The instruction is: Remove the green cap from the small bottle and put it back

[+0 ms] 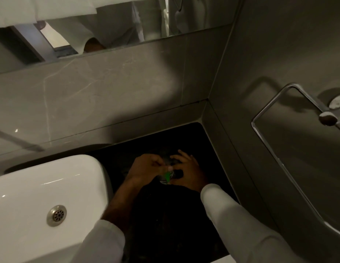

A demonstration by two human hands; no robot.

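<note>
A small bottle [164,180] stands on the black countertop [165,215], between my two hands. It is dim and mostly hidden. A green cap [167,175] shows as a bright green patch at its top. My left hand [146,168] comes in from the left, its thumb and fingertips pinched together just above the green cap. My right hand [189,172] curls round the bottle from the right, with thumb and fingers forming a ring. Whether the cap sits on the bottle or is lifted off it is unclear.
A white basin [42,186] with a metal drain [56,215] lies close on the left. Grey tiled walls meet in a corner behind the counter. On the right wall is a chrome towel rail [269,107]. A mirror [89,25] runs along the top.
</note>
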